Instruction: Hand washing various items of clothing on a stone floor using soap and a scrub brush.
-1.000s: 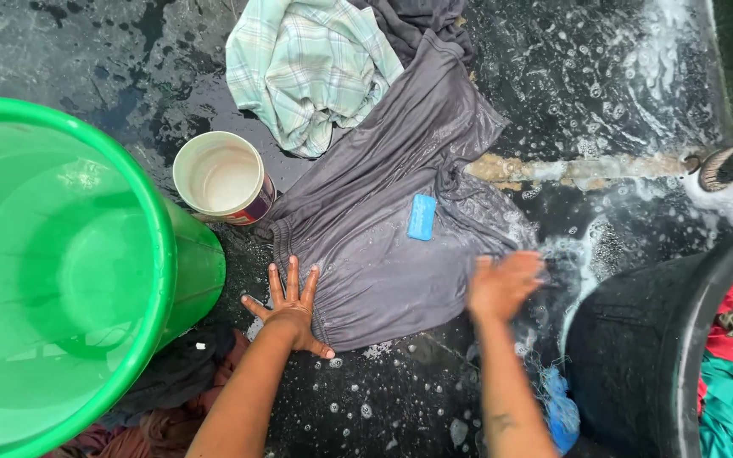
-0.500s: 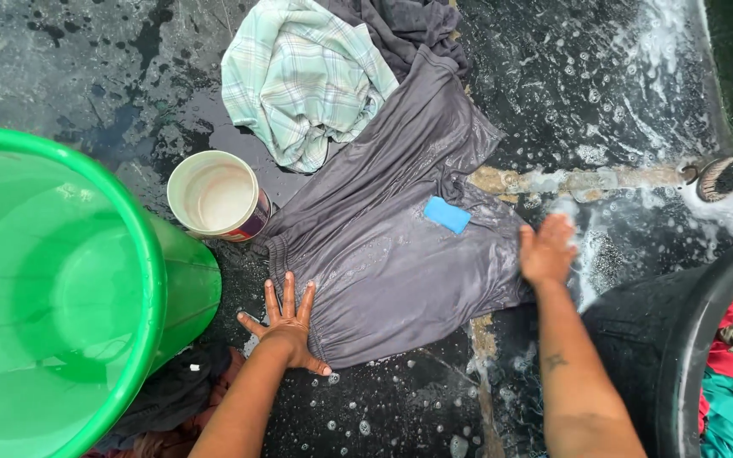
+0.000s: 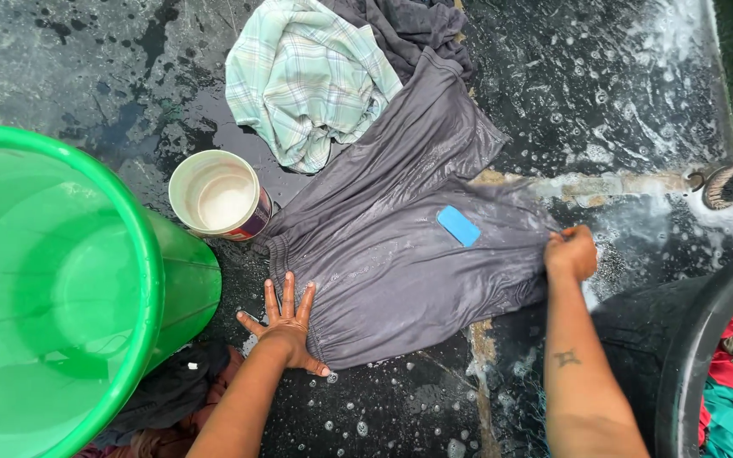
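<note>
A wet grey garment [image 3: 392, 246] lies spread on the dark soapy floor. A blue bar of soap [image 3: 458, 226] rests on it. My left hand [image 3: 288, 323] is flat on the garment's gathered waistband edge, fingers spread. My right hand [image 3: 571, 253] is closed on the garment's right edge, pulling the cloth out flat.
A large green bucket [image 3: 150, 254] stands at the left with a small white cup [image 3: 220, 193] beside it. A checked shirt [image 3: 307, 76] lies behind the garment. A scrubbing brush [image 3: 730, 184] is at the right. A black tub [image 3: 680, 339] of coloured clothes sits at the lower right.
My right hand moved from the lower middle out to the garment's right edge and closed on it, stretching the cloth flat. The soap shifted with the cloth. My left hand stayed put.
</note>
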